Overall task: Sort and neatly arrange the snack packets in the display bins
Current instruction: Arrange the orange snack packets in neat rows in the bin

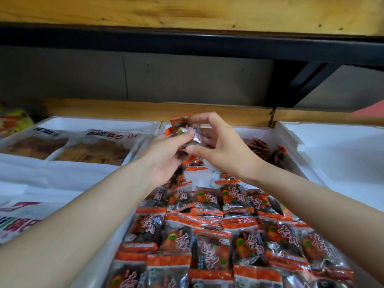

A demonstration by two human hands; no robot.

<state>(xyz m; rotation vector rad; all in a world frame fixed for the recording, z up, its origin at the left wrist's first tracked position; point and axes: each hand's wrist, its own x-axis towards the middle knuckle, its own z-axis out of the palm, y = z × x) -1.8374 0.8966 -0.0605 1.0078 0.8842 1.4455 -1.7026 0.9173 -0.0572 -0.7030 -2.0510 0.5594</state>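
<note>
Holding a small bunch of snack packets (182,129) above the far half of the middle bin (301,163), the left grip (166,152) curls round it from below with the thumb on top. The right grip (224,146) pinches its right side between thumb and forefinger. Rows of like packets (218,235) fill the bin's near half, and loose ones (259,148) lie at its far right. Big clear bags (97,146) lie in the left bin (99,122).
</note>
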